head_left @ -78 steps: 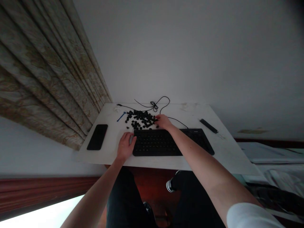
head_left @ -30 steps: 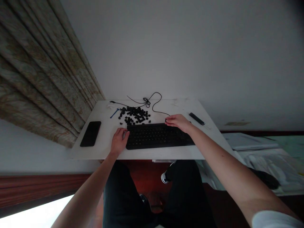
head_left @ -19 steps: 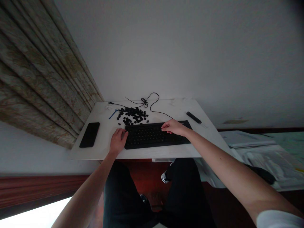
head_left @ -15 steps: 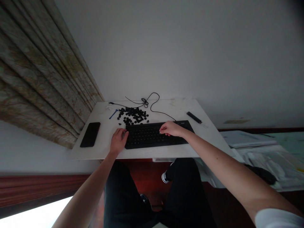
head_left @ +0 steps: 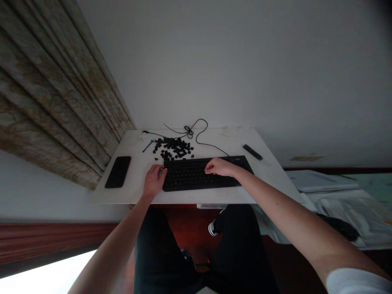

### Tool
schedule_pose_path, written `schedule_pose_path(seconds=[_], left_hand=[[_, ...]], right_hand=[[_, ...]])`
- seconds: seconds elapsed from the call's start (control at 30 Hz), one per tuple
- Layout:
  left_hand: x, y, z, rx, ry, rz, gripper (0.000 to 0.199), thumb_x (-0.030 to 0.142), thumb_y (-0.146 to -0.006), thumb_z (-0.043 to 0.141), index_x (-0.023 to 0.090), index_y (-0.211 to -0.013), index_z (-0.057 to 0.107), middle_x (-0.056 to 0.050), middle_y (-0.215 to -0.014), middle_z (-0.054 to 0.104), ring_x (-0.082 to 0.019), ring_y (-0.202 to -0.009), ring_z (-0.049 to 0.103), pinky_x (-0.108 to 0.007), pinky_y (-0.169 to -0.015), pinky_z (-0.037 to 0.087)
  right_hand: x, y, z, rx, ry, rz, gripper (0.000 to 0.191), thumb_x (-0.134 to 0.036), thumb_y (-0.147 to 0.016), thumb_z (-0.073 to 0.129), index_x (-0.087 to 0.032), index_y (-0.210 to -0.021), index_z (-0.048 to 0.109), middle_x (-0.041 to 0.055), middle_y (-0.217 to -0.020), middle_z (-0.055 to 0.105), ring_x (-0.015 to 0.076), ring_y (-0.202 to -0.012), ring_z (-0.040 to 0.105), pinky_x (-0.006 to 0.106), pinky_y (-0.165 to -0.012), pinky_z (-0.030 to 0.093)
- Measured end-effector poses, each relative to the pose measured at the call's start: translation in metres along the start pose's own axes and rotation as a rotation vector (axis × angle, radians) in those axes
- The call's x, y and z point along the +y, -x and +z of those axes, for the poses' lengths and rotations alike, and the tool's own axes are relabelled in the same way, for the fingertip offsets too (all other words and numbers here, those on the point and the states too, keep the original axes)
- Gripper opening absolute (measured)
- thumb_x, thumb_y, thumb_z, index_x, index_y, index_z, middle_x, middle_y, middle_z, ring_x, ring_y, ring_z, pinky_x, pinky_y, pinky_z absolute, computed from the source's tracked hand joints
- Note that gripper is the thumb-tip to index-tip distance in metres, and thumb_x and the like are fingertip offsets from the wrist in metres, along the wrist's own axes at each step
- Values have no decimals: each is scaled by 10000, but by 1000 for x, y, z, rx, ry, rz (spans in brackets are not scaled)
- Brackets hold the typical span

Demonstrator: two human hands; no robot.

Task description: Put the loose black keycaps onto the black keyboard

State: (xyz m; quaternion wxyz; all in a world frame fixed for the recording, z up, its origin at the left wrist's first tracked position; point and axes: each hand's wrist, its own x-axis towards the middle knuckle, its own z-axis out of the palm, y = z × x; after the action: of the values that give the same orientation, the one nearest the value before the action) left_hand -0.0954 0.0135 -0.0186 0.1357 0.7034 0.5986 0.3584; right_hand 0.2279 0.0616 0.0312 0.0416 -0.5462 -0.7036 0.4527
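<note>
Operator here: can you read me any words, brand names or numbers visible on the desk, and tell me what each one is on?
No text is clearly readable.
Black keyboard, key legends: too small to read.
Small mark on its top right edge: too blurred to read.
Papers off to the right: any print is too blurred to read.

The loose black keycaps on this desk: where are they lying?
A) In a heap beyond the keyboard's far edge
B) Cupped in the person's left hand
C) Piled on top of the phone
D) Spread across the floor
A: the keycaps sit heaped on the white desk, just past the far edge of the black keyboard.
</note>
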Motion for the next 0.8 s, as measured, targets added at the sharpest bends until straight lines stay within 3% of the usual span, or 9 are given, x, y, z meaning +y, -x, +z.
schedule_pose_path(seconds=[0.33, 0.8], left_hand=[[-4, -1, 0, -24, 22, -3, 281, 324, -979, 350, 239, -982, 618, -67, -1018, 648, -217, -993, 619, -386, -945, 486], [-3, 1, 2, -10, -1, -14, 182, 311, -896, 520, 227, -1026, 616, -68, -1018, 660, -229, -992, 631, -402, -919, 504]], right_hand=[[-4, 5, -4, -39, -44, 24, 153, -264, -771, 686, -160, -840, 774, 75, -799, 731, 148, -666, 599, 243, -566, 431], [1, -1, -3, -57, -2, 25, 152, -274, -757, 702, -158, -831, 766, 71, -789, 725, 142, -645, 588, 243, -554, 434]])
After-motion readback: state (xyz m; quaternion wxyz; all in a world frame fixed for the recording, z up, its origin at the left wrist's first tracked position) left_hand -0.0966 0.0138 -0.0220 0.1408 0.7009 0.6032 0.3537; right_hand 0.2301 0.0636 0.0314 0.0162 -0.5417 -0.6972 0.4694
